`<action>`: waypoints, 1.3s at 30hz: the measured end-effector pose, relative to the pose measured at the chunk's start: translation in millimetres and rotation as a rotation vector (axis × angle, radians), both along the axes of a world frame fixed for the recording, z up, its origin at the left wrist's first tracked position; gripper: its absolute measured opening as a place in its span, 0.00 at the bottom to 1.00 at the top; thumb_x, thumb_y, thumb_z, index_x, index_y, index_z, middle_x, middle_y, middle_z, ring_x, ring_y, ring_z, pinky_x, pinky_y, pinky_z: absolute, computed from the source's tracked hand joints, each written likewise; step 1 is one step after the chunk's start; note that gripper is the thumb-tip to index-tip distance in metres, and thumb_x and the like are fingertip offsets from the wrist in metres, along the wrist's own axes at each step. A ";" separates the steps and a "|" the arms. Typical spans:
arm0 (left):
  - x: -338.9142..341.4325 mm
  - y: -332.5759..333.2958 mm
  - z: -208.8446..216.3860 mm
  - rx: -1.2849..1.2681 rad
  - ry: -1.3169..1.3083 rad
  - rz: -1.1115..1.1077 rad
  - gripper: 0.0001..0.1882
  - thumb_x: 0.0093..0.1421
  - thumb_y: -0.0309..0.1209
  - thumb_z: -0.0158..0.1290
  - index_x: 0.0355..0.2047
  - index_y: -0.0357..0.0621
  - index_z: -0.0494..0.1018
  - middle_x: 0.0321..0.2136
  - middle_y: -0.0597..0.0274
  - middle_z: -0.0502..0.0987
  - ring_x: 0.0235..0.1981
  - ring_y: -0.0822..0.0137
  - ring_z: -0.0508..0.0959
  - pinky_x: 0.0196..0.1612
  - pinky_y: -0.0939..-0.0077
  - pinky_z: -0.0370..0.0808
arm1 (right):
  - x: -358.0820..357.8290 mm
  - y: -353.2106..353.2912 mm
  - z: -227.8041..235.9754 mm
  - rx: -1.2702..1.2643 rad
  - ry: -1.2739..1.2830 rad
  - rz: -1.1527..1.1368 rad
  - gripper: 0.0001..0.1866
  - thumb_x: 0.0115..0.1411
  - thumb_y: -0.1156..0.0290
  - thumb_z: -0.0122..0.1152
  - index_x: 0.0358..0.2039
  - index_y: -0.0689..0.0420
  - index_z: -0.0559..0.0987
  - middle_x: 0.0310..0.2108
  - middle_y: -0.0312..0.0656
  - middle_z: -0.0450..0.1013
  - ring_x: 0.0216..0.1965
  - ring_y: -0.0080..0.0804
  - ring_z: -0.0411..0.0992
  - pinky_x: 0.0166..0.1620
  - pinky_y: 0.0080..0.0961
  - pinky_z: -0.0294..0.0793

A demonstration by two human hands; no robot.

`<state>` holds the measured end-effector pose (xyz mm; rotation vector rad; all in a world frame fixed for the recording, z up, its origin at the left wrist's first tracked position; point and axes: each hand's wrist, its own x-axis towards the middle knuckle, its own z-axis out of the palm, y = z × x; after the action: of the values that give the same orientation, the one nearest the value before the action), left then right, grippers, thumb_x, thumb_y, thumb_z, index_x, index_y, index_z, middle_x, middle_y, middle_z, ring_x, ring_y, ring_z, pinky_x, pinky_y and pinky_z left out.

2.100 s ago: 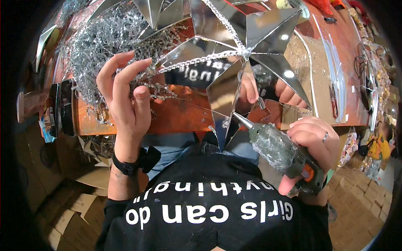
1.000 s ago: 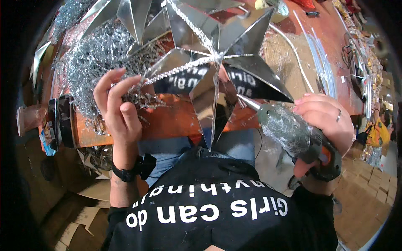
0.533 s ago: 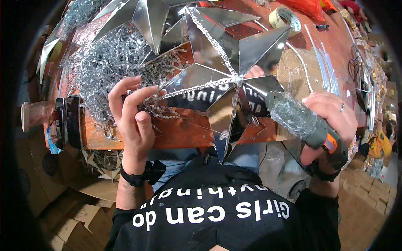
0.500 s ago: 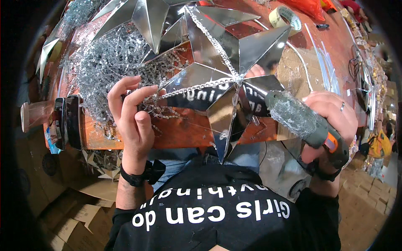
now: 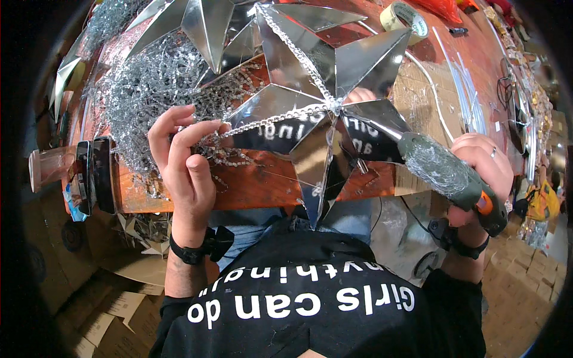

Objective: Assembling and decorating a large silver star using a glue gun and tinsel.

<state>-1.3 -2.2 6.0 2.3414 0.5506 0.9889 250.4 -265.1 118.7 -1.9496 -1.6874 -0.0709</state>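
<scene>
A mirrored silver star (image 5: 304,65) with raised facets stands tilted at the table's front edge. Silver beaded trim (image 5: 280,121) runs along two of its ridges and meets at the centre. My left hand (image 5: 185,158) is at the tip of the left point, index fingertip at the trim's end and thumb apart. The trim looks held there, though the grip is partly hidden. My right hand (image 5: 486,164) is wrapped round a dark green glue gun (image 5: 439,164) with an orange trigger. Its nozzle lies over or against the star's right point; contact is unclear.
A heap of silver tinsel-like trim (image 5: 149,95) fills the table's left side. Another mirrored star (image 5: 206,30) lies behind. Tape roll (image 5: 412,21), clear glue sticks (image 5: 468,95) and cardboard (image 5: 418,98) are to the right. A dark phone-like object (image 5: 102,176) stands at the left edge.
The glue gun has moved right and slightly down, away from the star's centre, so its nozzle now shows. The star and my left hand have shifted slightly left.
</scene>
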 end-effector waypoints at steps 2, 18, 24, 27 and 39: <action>0.9 -0.1 -0.6 -0.014 -0.014 0.006 0.35 0.70 0.58 0.33 0.40 0.42 0.79 0.50 0.54 0.67 0.47 0.62 0.69 0.52 0.64 0.67 | -0.7 -6.0 -0.7 0.006 -0.009 -0.024 0.42 0.36 0.26 0.67 0.22 0.61 0.74 0.18 0.40 0.69 0.20 0.35 0.71 0.25 0.26 0.66; 2.6 -1.9 0.4 0.026 0.040 0.042 0.39 0.69 0.61 0.28 0.38 0.39 0.78 0.49 0.53 0.69 0.49 0.60 0.70 0.57 0.63 0.65 | -1.2 -35.1 -11.9 0.019 0.096 -0.106 0.43 0.39 0.26 0.63 0.27 0.62 0.77 0.27 0.45 0.76 0.30 0.41 0.78 0.40 0.33 0.76; 3.0 -1.1 -1.5 0.028 0.026 0.037 0.38 0.70 0.60 0.29 0.39 0.39 0.78 0.49 0.53 0.69 0.49 0.60 0.70 0.57 0.63 0.65 | 5.4 -43.7 -11.8 -0.044 0.128 -0.086 0.43 0.37 0.26 0.64 0.27 0.62 0.78 0.28 0.44 0.77 0.32 0.41 0.78 0.40 0.32 0.76; 2.9 -1.6 -1.8 0.016 0.021 0.036 0.38 0.70 0.60 0.29 0.39 0.39 0.78 0.49 0.53 0.69 0.49 0.60 0.70 0.57 0.63 0.65 | 9.1 -47.1 -15.4 -0.054 0.156 -0.085 0.44 0.35 0.25 0.64 0.27 0.61 0.77 0.26 0.42 0.76 0.31 0.39 0.77 0.38 0.30 0.75; 2.2 -0.3 -2.9 0.076 0.030 0.051 0.38 0.70 0.59 0.28 0.39 0.39 0.78 0.49 0.51 0.70 0.49 0.60 0.71 0.57 0.62 0.65 | 9.4 -85.2 -23.2 0.007 0.257 -0.288 0.49 0.40 0.18 0.52 0.23 0.62 0.74 0.23 0.42 0.72 0.27 0.38 0.74 0.33 0.27 0.70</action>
<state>0.9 -2.5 3.0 2.4235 0.5970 1.0152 259.8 -350.4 95.5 -2.0837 -1.2357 0.0644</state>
